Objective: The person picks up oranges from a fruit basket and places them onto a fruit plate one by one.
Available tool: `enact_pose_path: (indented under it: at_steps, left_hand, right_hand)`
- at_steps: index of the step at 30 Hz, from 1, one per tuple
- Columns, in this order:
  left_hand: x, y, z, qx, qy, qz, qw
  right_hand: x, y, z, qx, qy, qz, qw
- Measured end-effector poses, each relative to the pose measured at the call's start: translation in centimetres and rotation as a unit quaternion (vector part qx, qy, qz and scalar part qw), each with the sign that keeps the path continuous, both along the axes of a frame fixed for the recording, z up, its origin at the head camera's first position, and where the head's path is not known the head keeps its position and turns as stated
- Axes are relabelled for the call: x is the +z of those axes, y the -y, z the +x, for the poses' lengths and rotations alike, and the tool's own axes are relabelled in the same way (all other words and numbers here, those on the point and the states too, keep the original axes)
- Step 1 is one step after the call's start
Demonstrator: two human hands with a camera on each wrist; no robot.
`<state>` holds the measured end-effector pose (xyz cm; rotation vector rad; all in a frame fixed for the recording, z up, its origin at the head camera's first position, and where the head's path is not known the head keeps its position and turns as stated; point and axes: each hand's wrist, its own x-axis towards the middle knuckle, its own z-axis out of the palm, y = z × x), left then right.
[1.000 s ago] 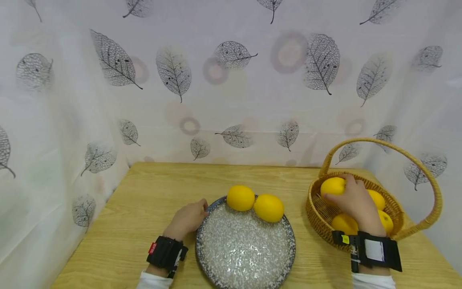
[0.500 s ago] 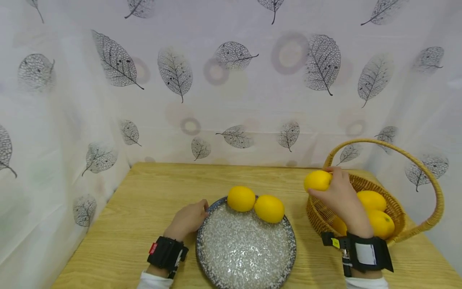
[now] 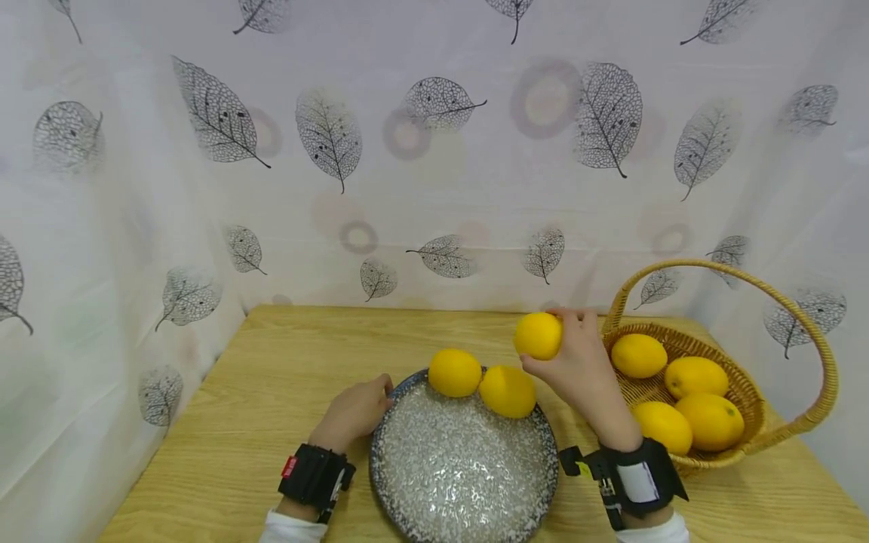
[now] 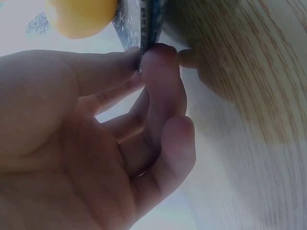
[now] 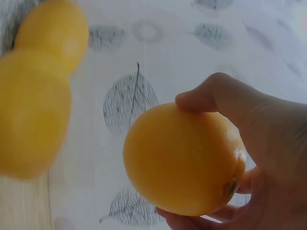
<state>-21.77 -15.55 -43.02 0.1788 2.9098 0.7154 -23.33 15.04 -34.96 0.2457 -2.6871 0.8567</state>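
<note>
A yellow lemon [image 3: 538, 336] is held up by my right hand [image 3: 582, 369], between the plate and the basket. In the right wrist view the thumb lies on one side of this lemon [image 5: 182, 158] and the fingers curl round the other. My left hand [image 3: 356, 411] pinches the left rim of a round speckled grey plate [image 3: 462, 475]. The left wrist view shows the plate's edge [image 4: 151, 24] between thumb and fingertips. Two lemons rest side by side at the plate's far edge, a left lemon [image 3: 454, 372] and a right lemon [image 3: 508, 392].
On the right stands a wicker basket [image 3: 750, 392] with a tall arched handle [image 3: 781, 298]; several lemons [image 3: 709, 422] lie inside. The wooden table [image 3: 292, 339] ends at a leaf-printed curtain [image 3: 448, 188] behind and at both sides.
My right hand has lifted a lemon out of the basket and carried it left, toward the plate's far right edge. My left hand and the plate have stayed in place.
</note>
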Motion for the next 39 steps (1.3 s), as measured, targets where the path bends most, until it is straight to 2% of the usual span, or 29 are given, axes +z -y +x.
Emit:
enact_pose_path:
  at_steps: [10, 14, 23, 29, 34, 39]
  left_hand:
    - [-0.1, 0.0, 0.1, -0.005, -0.010, -0.010, 0.9999]
    - [-0.1, 0.1, 0.0, -0.004, -0.013, -0.014, 0.9998]
    - [-0.6, 0.2, -0.2, -0.009, -0.023, -0.014, 0.9996]
    - [-0.7, 0.3, -0.4, -0.013, -0.030, -0.022, 0.9992]
    - [-0.5, 0.3, -0.3, -0.015, -0.035, -0.021, 0.9991]
    - [-0.5, 0.3, -0.3, -0.017, -0.038, -0.019, 0.9990]
  right_hand:
    - [-1.8, 6.7, 1.3, 0.062, 0.027, -0.039, 0.9969]
    - [-2.9, 9.3, 2.0, 0.092, 0.036, -0.034, 0.9946]
    - [-6.1, 12.6, 2.7, 0.139, 0.020, 0.027, 0.9897]
    - [-7.6, 13.5, 2.8, 0.141, -0.009, 0.060, 0.9881]
    - [-8.5, 13.8, 2.8, 0.150, -0.035, 0.103, 0.9826]
    - [-8.5, 13.9, 3.0, 0.155, -0.057, 0.148, 0.9751]
